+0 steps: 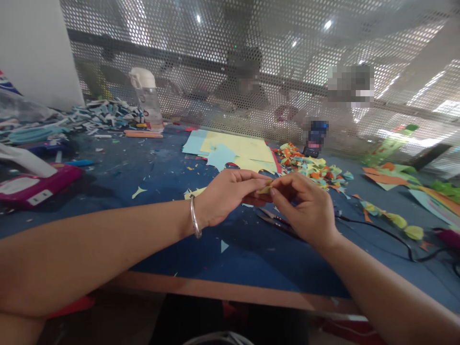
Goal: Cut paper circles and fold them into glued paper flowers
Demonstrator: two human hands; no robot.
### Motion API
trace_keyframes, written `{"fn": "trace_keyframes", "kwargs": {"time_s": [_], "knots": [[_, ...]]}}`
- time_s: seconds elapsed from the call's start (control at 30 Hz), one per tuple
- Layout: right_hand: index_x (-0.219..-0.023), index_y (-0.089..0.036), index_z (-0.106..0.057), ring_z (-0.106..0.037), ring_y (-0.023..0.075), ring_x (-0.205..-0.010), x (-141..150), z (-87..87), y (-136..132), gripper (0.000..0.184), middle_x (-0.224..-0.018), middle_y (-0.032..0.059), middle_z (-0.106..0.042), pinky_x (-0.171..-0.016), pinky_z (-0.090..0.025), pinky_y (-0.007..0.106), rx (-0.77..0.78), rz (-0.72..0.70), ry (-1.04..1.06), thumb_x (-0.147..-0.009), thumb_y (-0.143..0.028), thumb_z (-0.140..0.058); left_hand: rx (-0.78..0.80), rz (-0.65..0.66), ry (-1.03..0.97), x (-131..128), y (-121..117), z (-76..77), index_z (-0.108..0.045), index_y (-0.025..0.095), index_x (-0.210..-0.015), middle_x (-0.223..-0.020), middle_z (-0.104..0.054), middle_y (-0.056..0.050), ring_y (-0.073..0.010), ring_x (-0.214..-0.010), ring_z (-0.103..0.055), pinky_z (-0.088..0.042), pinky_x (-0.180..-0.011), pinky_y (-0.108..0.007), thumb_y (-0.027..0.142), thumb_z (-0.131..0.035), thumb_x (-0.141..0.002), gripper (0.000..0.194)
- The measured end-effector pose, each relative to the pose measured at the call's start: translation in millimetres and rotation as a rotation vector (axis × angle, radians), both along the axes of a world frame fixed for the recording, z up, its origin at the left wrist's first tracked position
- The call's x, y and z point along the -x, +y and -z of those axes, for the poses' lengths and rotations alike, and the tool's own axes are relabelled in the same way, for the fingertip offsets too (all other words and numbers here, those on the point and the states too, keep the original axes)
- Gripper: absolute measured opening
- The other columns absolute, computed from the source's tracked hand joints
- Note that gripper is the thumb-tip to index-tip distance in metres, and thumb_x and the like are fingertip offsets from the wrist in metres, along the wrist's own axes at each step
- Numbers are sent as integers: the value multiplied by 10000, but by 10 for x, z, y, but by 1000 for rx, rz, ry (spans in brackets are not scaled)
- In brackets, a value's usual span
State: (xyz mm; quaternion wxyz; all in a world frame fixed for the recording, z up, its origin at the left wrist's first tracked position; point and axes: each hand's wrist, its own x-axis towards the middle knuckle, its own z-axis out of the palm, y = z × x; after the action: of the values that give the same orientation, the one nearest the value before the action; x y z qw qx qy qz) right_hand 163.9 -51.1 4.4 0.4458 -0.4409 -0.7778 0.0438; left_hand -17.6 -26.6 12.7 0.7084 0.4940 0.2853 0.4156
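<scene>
My left hand [232, 191] and my right hand [305, 203] meet over the blue table, fingertips pinched on a small yellow piece of paper [265, 189]. The fingers cover much of that piece, so its shape is hard to make out. Below my right hand lies a pair of scissors [271, 218], blades pointing left and handles partly hidden. Just behind the hands, yellow paper sheets [247, 146] overlap light blue sheets [192, 142]. Another bit of yellow paper [190, 192] rests by my left wrist, which wears a silver bangle [194, 218].
Colourful paper scraps [309, 165] are heaped at the back right, near a phone [316, 139]. A black cable [388, 235] crosses the right side. On the left stand a magenta device [43, 184] and a water bottle [149, 103]. A perforated metal screen [201, 62] closes the back; people sit behind it.
</scene>
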Motion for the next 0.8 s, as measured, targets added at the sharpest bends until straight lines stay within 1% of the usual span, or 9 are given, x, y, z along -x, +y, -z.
{"fn": "trace_keyframes", "kwargs": {"time_s": [0.03,0.07,0.13,0.2,0.27,0.37,0.47,0.67,0.8], "knots": [[-839,-204,-632,-553,114,-585,1,3,7,46,-723,-8,-608,-545,-451,256,12,12,14,-881,-201,-614,-26,9,-11,-1,1,12,-767,122,-869,-774,-735,-23,-101,-729,-685,-544,-814,-273,175,-703,-848,85],[-831,-203,-628,-547,113,-572,1,6,14,45,-703,-13,-602,-539,-445,255,22,22,25,-875,-209,-619,-55,20,-18,-1,3,28,-770,117,-898,-802,-741,-28,-101,-741,-680,-538,-828,-273,196,-755,-807,122],[-817,-199,-622,-547,116,-566,2,7,25,55,-679,-16,-597,-547,-448,260,38,29,43,-867,-223,-628,-112,37,-15,-3,11,64,-768,104,-962,-866,-755,-46,-115,-792,-679,-521,-860,-279,228,-848,-709,293],[-812,-193,-623,-561,122,-579,3,5,29,67,-690,-5,-611,-562,-461,269,64,21,64,-868,-230,-625,-145,29,4,-7,17,94,-762,92,-987,-895,-763,-62,-135,-831,-685,-511,-875,-291,250,-895,-642,402],[-810,-187,-628,-560,123,-578,3,3,29,76,-700,4,-619,-557,-461,271,88,15,78,-870,-233,-620,-144,2,15,-13,21,108,-761,86,-972,-878,-768,-61,-139,-826,-691,-514,-872,-295,264,-907,-622,418],[-800,-184,-631,-538,115,-555,4,3,28,88,-690,2,-607,-522,-437,264,98,11,88,-867,-240,-627,-135,-23,10,-18,23,108,-763,92,-936,-832,-773,-48,-128,-787,-701,-533,-858,-291,265,-896,-638,370],[-795,-186,-628,-524,108,-543,2,12,38,92,-686,-4,-599,-508,-428,260,95,-1,104,-867,-244,-633,-157,-24,24,-16,28,104,-761,100,-922,-811,-775,-39,-128,-787,-715,-548,-852,-283,231,-861,-682,291],[-817,-193,-639,-546,113,-569,-9,30,60,87,-691,-7,-607,-532,-444,266,108,-11,113,-871,-260,-652,-234,-28,103,6,38,110,-748,102,-960,-861,-783,-50,-127,-802,-728,-567,-836,-271,153,-777,-764,205],[-823,-196,-638,-548,112,-573,-7,29,61,82,-697,-8,-610,-537,-440,268,103,-8,115,-869,-260,-663,-224,-25,113,15,39,111,-737,101,-927,-831,-776,-48,-131,-795,-730,-577,-825,-274,161,-768,-777,165]]}}
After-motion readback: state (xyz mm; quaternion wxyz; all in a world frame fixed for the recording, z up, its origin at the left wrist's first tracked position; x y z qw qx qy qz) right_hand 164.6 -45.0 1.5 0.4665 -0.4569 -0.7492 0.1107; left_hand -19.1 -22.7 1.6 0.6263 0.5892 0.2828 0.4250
